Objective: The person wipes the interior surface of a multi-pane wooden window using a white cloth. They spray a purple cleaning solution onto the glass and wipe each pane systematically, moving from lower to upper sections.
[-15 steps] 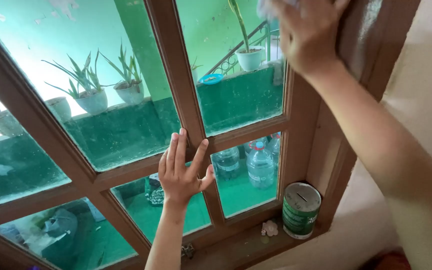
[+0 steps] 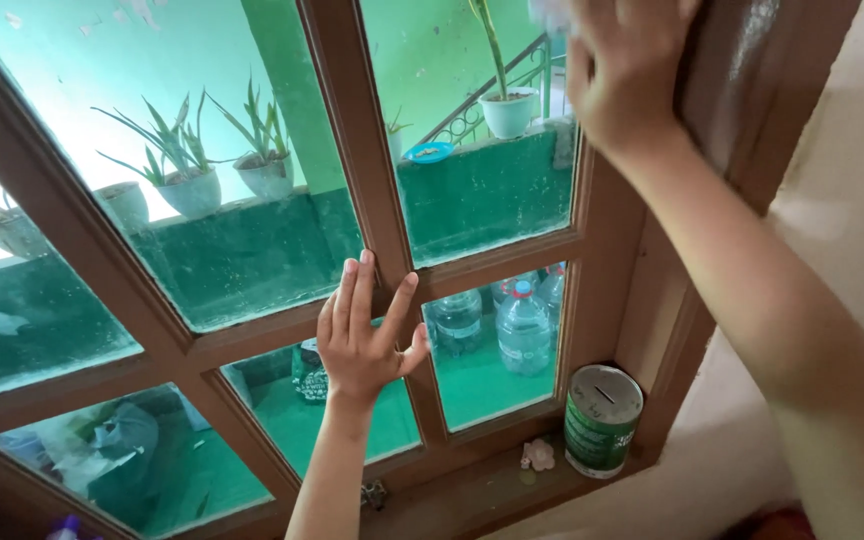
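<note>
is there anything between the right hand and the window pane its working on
Only a pale cloth, bunched under the right hand against the upper right pane. The left hand lies flat on the wooden frame lower down, out of its way.

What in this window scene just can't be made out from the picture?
- Head view: the pale cloth under the right hand is cut off by the top edge; its kind is unclear.
- Right hand's fingertips run past that same edge.
- The small pale thing beside the green tin is too small to identify.
- The bundle outside blurs behind dusty glass.
- Left hand lies flat on the frame, fully visible.
</note>
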